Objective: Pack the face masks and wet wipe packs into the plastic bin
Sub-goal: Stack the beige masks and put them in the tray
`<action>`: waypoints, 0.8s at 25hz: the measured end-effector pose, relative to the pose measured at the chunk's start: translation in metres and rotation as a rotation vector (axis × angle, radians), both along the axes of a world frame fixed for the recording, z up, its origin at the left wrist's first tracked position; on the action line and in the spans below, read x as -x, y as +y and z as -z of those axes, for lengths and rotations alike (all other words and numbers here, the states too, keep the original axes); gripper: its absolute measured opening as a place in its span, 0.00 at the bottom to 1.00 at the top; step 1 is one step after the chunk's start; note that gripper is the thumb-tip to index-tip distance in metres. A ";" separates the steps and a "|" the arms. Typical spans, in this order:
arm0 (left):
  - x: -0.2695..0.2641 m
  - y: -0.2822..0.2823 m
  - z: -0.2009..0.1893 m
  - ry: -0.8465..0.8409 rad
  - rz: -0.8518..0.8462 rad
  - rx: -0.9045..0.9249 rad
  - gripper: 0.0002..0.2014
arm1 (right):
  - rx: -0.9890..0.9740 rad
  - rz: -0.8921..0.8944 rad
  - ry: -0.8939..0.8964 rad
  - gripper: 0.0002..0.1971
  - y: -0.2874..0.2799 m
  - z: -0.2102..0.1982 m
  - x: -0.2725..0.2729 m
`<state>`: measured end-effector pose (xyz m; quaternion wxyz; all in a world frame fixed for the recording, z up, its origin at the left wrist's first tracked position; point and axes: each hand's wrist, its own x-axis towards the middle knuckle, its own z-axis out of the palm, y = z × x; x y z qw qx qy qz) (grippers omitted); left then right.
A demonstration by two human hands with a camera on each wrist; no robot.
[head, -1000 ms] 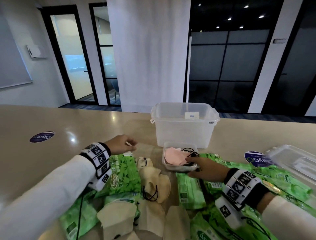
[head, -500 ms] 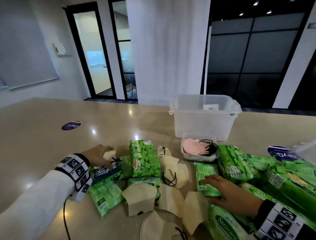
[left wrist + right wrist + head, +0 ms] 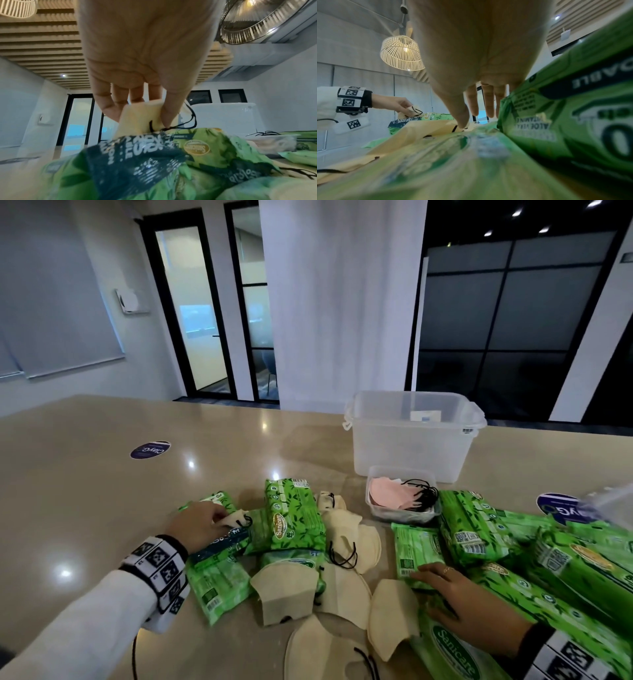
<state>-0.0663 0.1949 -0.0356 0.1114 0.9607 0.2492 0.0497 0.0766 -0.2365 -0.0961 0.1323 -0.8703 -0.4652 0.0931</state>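
Two hands low over the pile on the glossy beige bench (image 3: 102, 474). My left hand (image 3: 198, 527) pinches a small folded cream face mask with black ear loops (image 3: 145, 117) between thumb and fingers, right above a dark teal and green wet wipe pack (image 3: 219, 544); the mask touches that pack's top edge in the left wrist view. My right hand (image 3: 459, 601) lies with fingers straight and loosely spread, grasping nothing, fingertips on a flat green wet wipe pack (image 3: 416, 549) and the palm over a larger green Sanicare pack (image 3: 452, 648). More cream face masks (image 3: 346, 546) lie scattered between my hands, some overlapping, one folded mask (image 3: 284, 590) lying partly on a green pack. An upright green Sanicare wet wipe pack (image 3: 291, 515) stands just right of my left hand. Several more green packs (image 3: 479, 529) are heaped at the right. Clear plastic bin (image 3: 411, 440) stands open at the far side of the pile; only a small white label shows through its wall, no packs or masks visible in it. Just in front of it, touching or nearly so, a small clear tub (image 3: 400, 508) holds pink masks with black loops (image 3: 387, 494). A round purple sticker (image 3: 150, 449) sits far left on the bench, well apart from everything.
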 end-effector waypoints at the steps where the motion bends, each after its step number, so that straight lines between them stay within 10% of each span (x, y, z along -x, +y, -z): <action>1: 0.002 -0.008 -0.003 -0.045 -0.002 -0.017 0.10 | -0.002 -0.004 -0.006 0.25 0.000 -0.001 0.001; 7: 0.005 -0.065 -0.019 -0.356 0.151 0.126 0.05 | -0.007 -0.004 -0.080 0.23 0.004 0.001 0.006; 11: -0.003 -0.107 -0.005 -0.355 0.274 0.547 0.12 | 0.054 -0.001 -0.134 0.24 0.010 0.000 0.015; 20: -0.018 -0.161 0.033 -0.459 0.215 0.892 0.18 | -0.018 0.044 -0.052 0.28 0.028 0.005 0.024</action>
